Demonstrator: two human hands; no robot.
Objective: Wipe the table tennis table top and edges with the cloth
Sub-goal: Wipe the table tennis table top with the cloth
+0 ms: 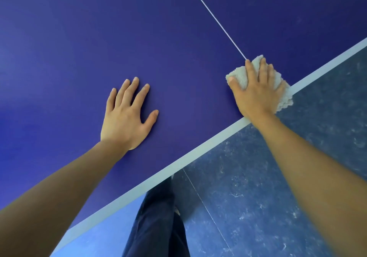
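The blue table tennis table top (139,38) fills the upper left, with a white band along its near edge (178,163) and a thin white centre line (214,20). A pale fluffy cloth (239,73) lies at the edge where the centre line ends, partly hanging over the white band. My right hand (256,93) presses down on the cloth with fingers spread over it and the thumb at its left side. My left hand (127,115) rests flat on the bare blue surface, fingers straight, holding nothing.
Below the table edge lies a mottled dark blue floor (278,197) with a thin seam line. My leg in dark trousers (158,217) stands close to the table edge at the bottom centre.
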